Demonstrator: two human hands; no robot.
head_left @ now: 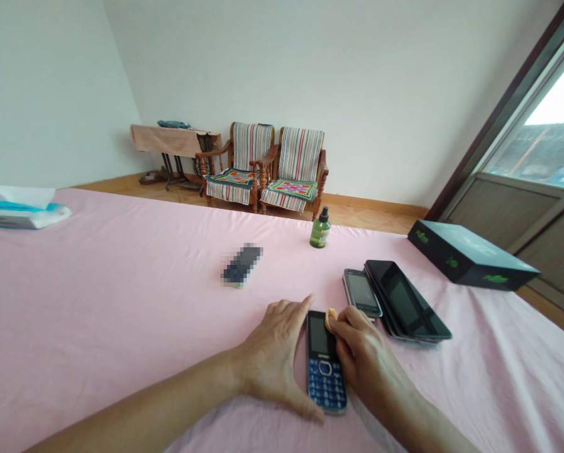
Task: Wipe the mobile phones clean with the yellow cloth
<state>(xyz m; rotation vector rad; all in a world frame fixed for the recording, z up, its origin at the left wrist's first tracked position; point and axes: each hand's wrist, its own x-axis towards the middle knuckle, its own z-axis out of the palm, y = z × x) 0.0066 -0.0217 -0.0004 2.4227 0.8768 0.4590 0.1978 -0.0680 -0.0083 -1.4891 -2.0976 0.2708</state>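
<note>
A keypad mobile phone [326,377] with a dark screen and blue keys lies face up on the pink cloth [121,296]. My left hand [275,349] braces it from the left, a fingertip at its top corner and the thumb at its bottom corner. Pinched in my right hand [364,346] is a small folded yellow-orange cloth [330,319], pressed against the upper right of the phone's screen. Part of the phone's right edge is hidden by my right fingers.
Right of my hands lie a grey phone [361,292] and a stack of black tablets [407,302]. Beyond are a green spray bottle [320,233], a black box [470,255] and a blurred-out dark handset [242,264]. A tissue pack [22,217] sits far left.
</note>
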